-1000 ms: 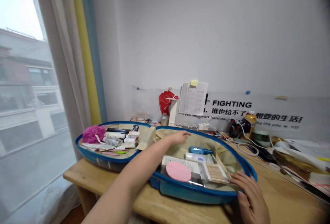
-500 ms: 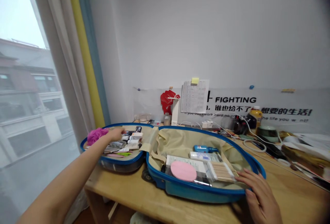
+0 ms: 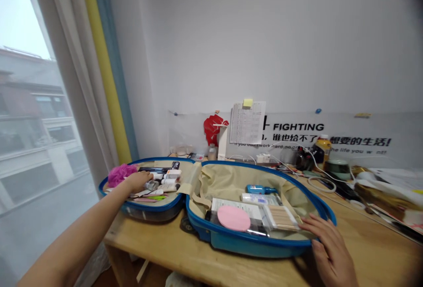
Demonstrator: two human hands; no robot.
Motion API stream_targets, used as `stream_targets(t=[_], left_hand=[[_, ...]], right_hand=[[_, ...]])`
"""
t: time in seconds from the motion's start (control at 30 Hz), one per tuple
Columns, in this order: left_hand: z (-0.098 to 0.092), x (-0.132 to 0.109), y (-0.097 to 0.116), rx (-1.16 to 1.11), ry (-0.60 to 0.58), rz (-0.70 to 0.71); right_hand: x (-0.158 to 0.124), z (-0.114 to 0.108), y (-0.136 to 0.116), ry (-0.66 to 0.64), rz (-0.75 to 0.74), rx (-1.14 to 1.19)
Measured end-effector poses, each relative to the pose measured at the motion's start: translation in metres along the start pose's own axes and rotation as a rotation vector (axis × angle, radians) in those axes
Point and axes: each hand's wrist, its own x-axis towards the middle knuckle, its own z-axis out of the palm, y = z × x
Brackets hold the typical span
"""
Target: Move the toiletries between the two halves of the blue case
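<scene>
A blue hard-shell suitcase (image 3: 261,250) lies opened flat on a wooden desk. My left hand (image 3: 140,181) reaches down among small toiletries in its left half, beside a pink mesh bath puff (image 3: 120,174). Its fingertips are partly hidden, near white tubes and small bottles (image 3: 172,174) and a long black item (image 3: 155,169). My right hand (image 3: 330,245) rests with fingers stretched over the near right rim. Close to those fingers is a pack of cotton swabs (image 3: 281,217). A pink oval pad (image 3: 233,218), a blue bottle (image 3: 259,189) and a white pack (image 3: 257,199) lie in the right half.
Along the desk's back right are cables (image 3: 325,185), a yellow-labelled bottle (image 3: 323,150) and a green jar (image 3: 339,169). A white upright stand (image 3: 222,143) is behind the suitcase. Curtains (image 3: 95,75) and a window (image 3: 29,146) are at the left.
My left hand has moved nearer and left from the far side of the left half, showing more of the long black item. My right hand stays at the rim. The view shifts slightly.
</scene>
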Motion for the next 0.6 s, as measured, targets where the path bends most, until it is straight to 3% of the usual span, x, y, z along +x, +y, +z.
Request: stream_targets(t=[0.13, 0.23, 0.4, 0.6], left_hand=[[-0.02, -0.006, 0.004, -0.033, 0.085, 0.024], [-0.046, -0.003, 0.025, -0.074, 0.18, 0.09], [-0.08, 0.016, 0.108, -0.153, 0.252, 0.325], [-0.074, 0.05, 0.217, -0.171, 0.124, 0.567]], right_hand=[[0.004, -0.001, -0.003, 0.016, -0.02, 0.007], [0.008, -0.002, -0.006, 0.021, -0.042, -0.006], [0.009, -0.003, -0.007, 0.016, -0.047, -0.024], [0.006, -0.004, -0.005, 0.006, -0.021, -0.004]])
